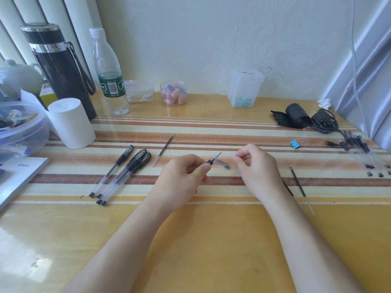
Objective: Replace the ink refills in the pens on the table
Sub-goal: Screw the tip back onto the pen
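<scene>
Two hands mid-table, open tabletop toward near edge; four pens left, refill right. L hand pinches pen, tip poking up-right; R hand curled just beside tip, contents unclear.

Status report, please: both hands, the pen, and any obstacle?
Left hand grips clear black-gripped plastic pen, uncapped. Right hand curled beside it, contents unclear. Clear black-ended pen cap lies between the hands; nothing blocks.

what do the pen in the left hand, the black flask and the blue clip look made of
Pen: clear glossy plastic, since its tip section is see-through; black grip, perhaps rubber. Flask: likely metal with a glossy black coat; shiny steel-like bands ring its lid. Clip: probably blue-painted metal with wire handles, too small to be sure.
</scene>
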